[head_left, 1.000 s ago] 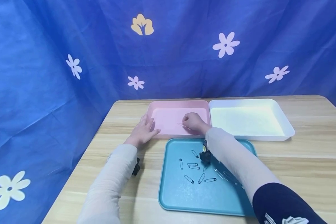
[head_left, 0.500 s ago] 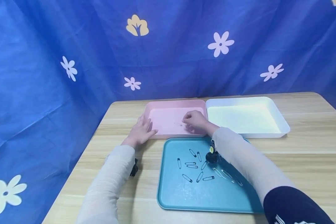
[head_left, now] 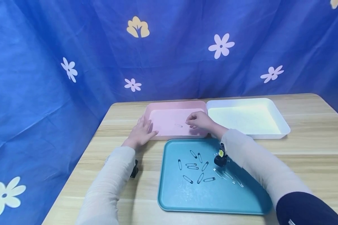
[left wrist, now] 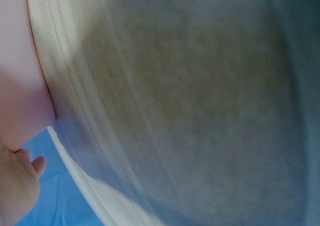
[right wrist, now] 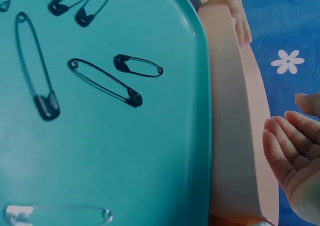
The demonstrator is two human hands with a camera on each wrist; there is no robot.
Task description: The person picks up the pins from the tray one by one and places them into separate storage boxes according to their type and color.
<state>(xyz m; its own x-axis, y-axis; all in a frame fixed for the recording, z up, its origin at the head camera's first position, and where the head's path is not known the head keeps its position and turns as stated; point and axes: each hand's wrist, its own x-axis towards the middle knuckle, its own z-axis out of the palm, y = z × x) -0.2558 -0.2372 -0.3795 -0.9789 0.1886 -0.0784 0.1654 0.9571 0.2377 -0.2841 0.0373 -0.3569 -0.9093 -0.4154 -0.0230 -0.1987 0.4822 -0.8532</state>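
Observation:
A single pale safety pin [head_left: 178, 125] lies on the floor of the pink tray [head_left: 164, 137]. Just right of it, over the same tray, is my right hand [head_left: 199, 120]. The right wrist view shows this right hand [right wrist: 297, 158] with loosely bent fingers and nothing between them. My left hand [head_left: 140, 132] rests at the pink tray's left front corner, fingers spread and thumb along the front rim. Nearer me, the teal tray [head_left: 214, 200] holds several black-headed safety pins [head_left: 187, 179] and several silver ones [head_left: 238, 181]. The left wrist view has mostly blurred wood and part of the left hand [left wrist: 17, 186].
To the right of the pink tray, side by side with it, stands a white tray [head_left: 243, 120]. All the trays are on a wood-grain table [head_left: 307, 162]. A blue flowered curtain [head_left: 171, 47] hangs behind and to the left.
My right hand has let go of the pale safety pin, which now lies in the pink tray, and has drawn slightly right. The left hand stays at the tray's corner.

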